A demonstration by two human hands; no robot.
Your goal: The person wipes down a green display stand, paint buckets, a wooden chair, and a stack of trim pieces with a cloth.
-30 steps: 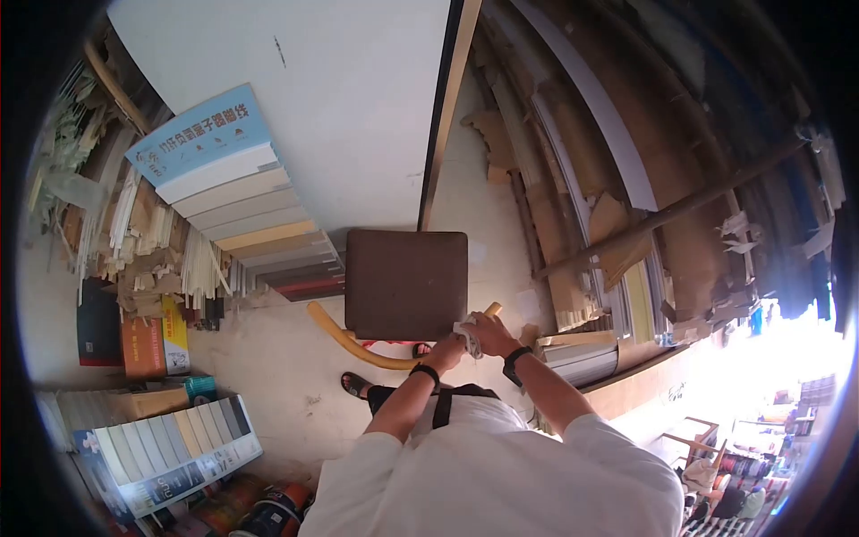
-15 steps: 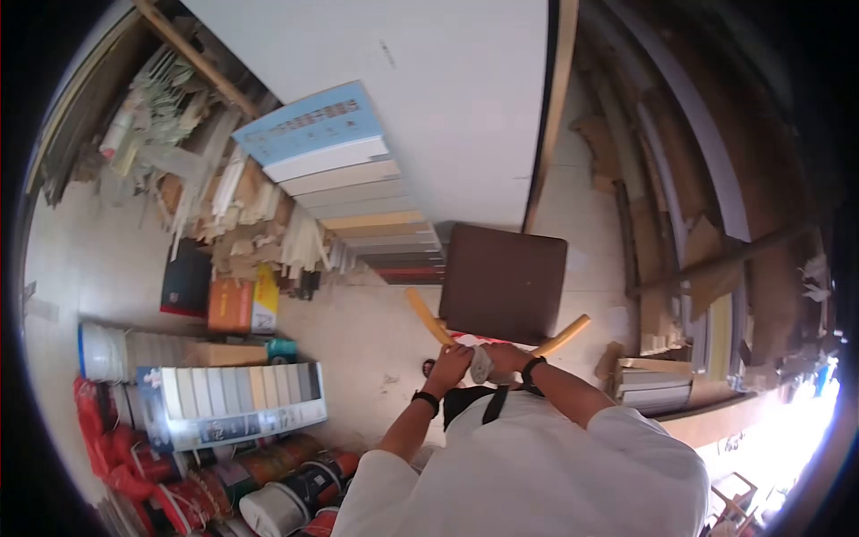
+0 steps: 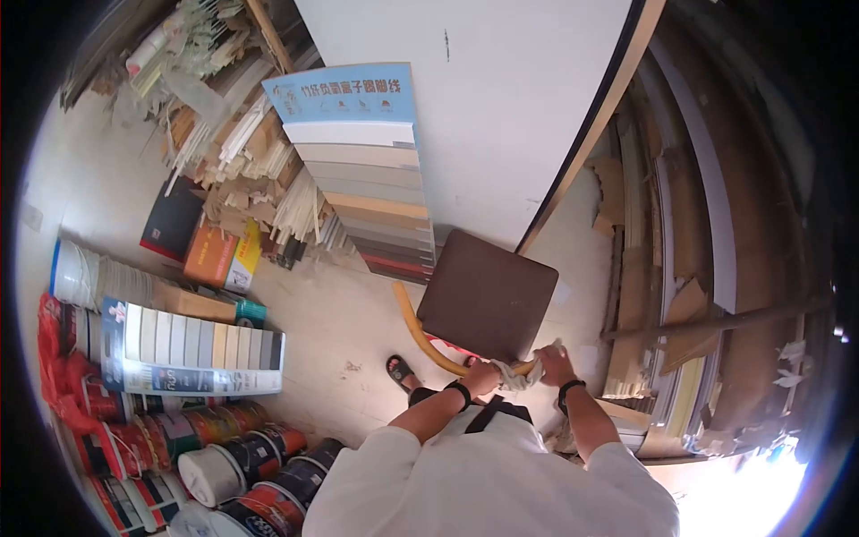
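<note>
A chair with a dark brown seat (image 3: 488, 295) and a curved yellow back rail (image 3: 413, 327) stands right in front of me. My left hand (image 3: 483, 376) grips the rail at its near middle. My right hand (image 3: 555, 365) is a little to the right on the same rail, pressing a crumpled white cloth (image 3: 521, 371) against it. The cloth bunches between my two hands and hides that stretch of rail. Both wrists wear dark bands.
A big white board (image 3: 501, 107) leans behind the chair, with a colour sample board (image 3: 367, 170) against it. A second sample board (image 3: 192, 349) and several paint cans (image 3: 250, 456) sit at left. Stacked panels and cardboard scraps (image 3: 689, 304) fill the right. My sandalled foot (image 3: 400, 369) is on the floor.
My view has swung, so the chair now sits tilted and lower right. My right hand has slid the cloth further right along the rail, and my hands are slightly farther apart.
</note>
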